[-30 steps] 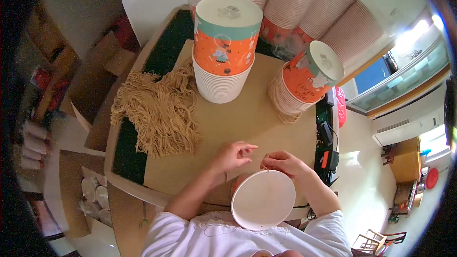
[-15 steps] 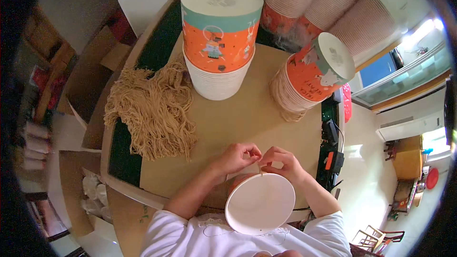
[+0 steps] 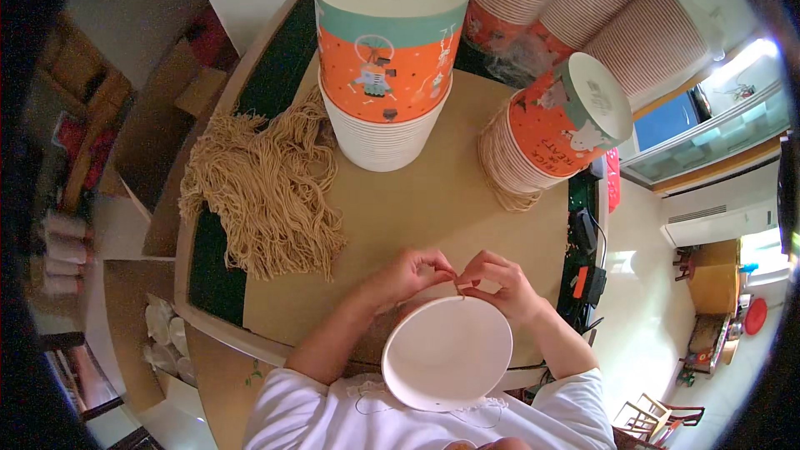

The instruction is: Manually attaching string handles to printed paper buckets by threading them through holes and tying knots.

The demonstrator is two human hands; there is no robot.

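Two bare hands, head view: left hand [image 3: 423, 270] and right hand [image 3: 498, 285] meet at the far rim of a white-lined paper bucket [image 3: 447, 357]. Bucket's in front of the chest, mouth toward the camera; its support is hidden. Grip, both sides: fingertips pinched on a short tan cord [image 3: 461, 290] at the rim; exact finger split partly hidden. To do this well, pinch close to the rim, pull snug and even, don't crease the paper edge. Cord bundle [image 3: 262, 192] lies loose left on the bench [image 3: 218, 287]. Upright bucket stack [image 3: 387, 71] behind, orange with teal band and cartoon figures; grey print on its base, too small to read. Tilted bucket stack [image 3: 557, 135] right: dark lettering on orange, legible, not transcribed; faint grey marks on base, unreadable. No brand to log.
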